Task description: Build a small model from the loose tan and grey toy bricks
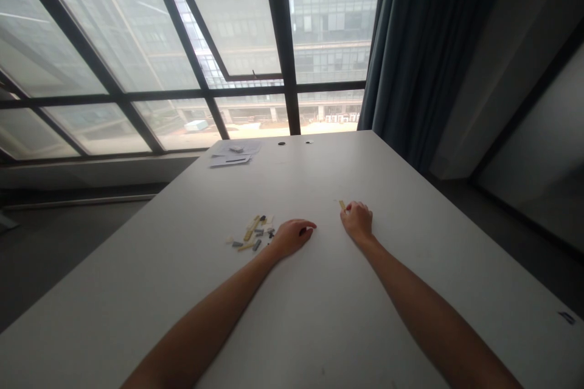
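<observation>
My right hand (359, 220) is closed in a pinch on a small tan-yellow strip-shaped piece (342, 204), which sticks out past the fingertips just over the table. To its left, my left hand (294, 237) rests on the tabletop with fingers curved and thumb and forefinger apart; a dark spot between them could be shadow or a small part. Beside that hand's outer edge lies a loose pile of small toy-brick-like pieces, with a yellow strip (249, 234), a grey block (257, 245) and several white and black bits. The hand hides part of the pile's right side.
The white table (191, 292) stretches toward a large window (246, 12). Papers (231, 160) lie at its far left, and a round black cable hole (281, 144) sits near the far edge. A dark curtain (410, 61) hangs at right; a dark label (566, 318) marks the right edge.
</observation>
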